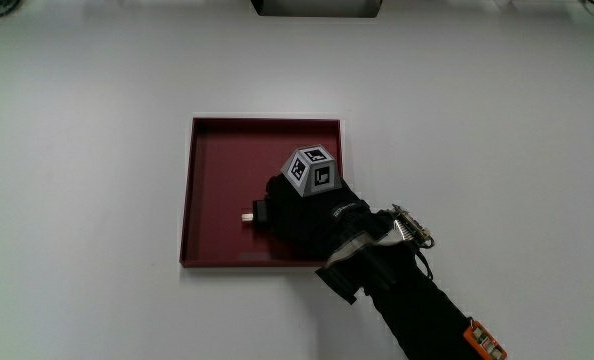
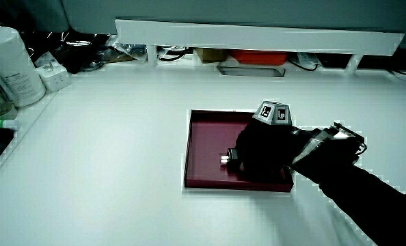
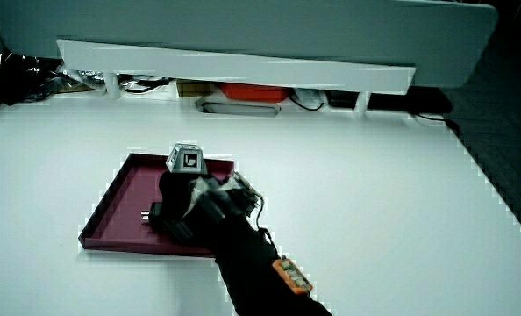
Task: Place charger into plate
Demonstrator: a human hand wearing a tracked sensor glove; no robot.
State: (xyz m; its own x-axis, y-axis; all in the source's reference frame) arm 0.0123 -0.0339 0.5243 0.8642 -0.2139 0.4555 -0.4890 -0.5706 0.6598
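Note:
A dark red square plate (image 1: 217,160) lies in the middle of the white table, and shows in both side views (image 2: 206,137) (image 3: 120,197). The gloved hand (image 1: 297,215), with a patterned cube on its back, is over the part of the plate nearer to the person. Its fingers are curled around a small black charger (image 1: 260,213), whose metal plug sticks out past the fingertips over the plate's floor. Charger (image 2: 232,157) (image 3: 153,212) and hand (image 2: 258,154) (image 3: 186,206) sit low inside the plate in both side views. Whether the charger touches the floor is hidden.
A low white partition (image 2: 258,34) runs along the table's edge farthest from the person, with cables and a red object (image 2: 258,56) under it. A white canister (image 2: 11,65) and a white adapter (image 2: 52,75) stand at a table corner near the partition.

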